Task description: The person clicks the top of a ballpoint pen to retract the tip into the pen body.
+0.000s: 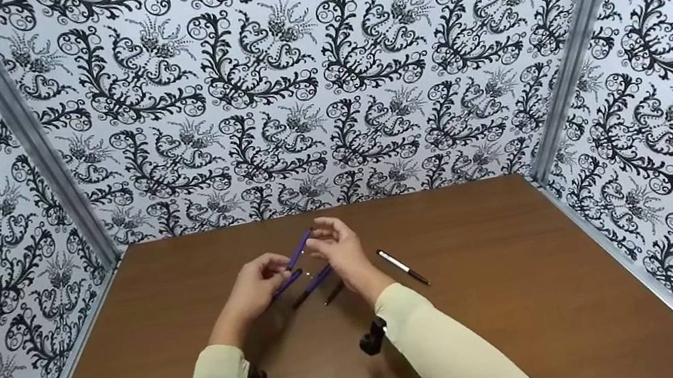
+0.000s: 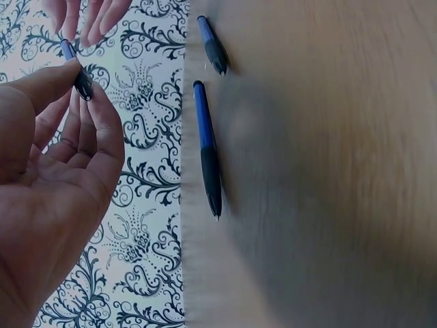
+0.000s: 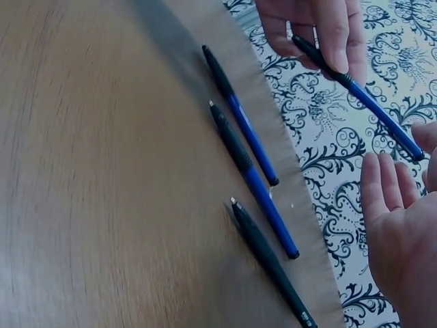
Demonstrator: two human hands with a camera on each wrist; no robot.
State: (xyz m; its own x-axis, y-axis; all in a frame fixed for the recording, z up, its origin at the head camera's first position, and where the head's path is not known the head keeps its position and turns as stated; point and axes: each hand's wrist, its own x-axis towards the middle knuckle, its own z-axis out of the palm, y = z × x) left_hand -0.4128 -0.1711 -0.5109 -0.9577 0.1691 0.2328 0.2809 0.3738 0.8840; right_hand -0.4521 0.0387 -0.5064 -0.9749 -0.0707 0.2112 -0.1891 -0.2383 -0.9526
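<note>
My left hand [image 1: 252, 292] pinches a blue pen [image 1: 300, 248] by its black grip, between thumb and fingers. The pen is raised and slanted, its blue end toward my right hand [image 1: 342, 252]. In the right wrist view, that blue end comes right at the right thumb, while the other fingers [image 3: 388, 181] are loosely extended below it. Under the hands lie two more blue pens with black grips, one [image 3: 252, 140] beside the other [image 3: 263, 205]. A black pen [image 3: 270, 263] rests nearest the right hand, partly hidden by it in the head view.
To the right of the right hand, a white pen with black ends [image 1: 402, 267] lies on the brown wooden table [image 1: 511, 317]. Patterned black-and-white walls [image 1: 284, 87] enclose the table at the back and both sides. Small black wrist cameras [image 1: 373, 337] hang under both sleeves.
</note>
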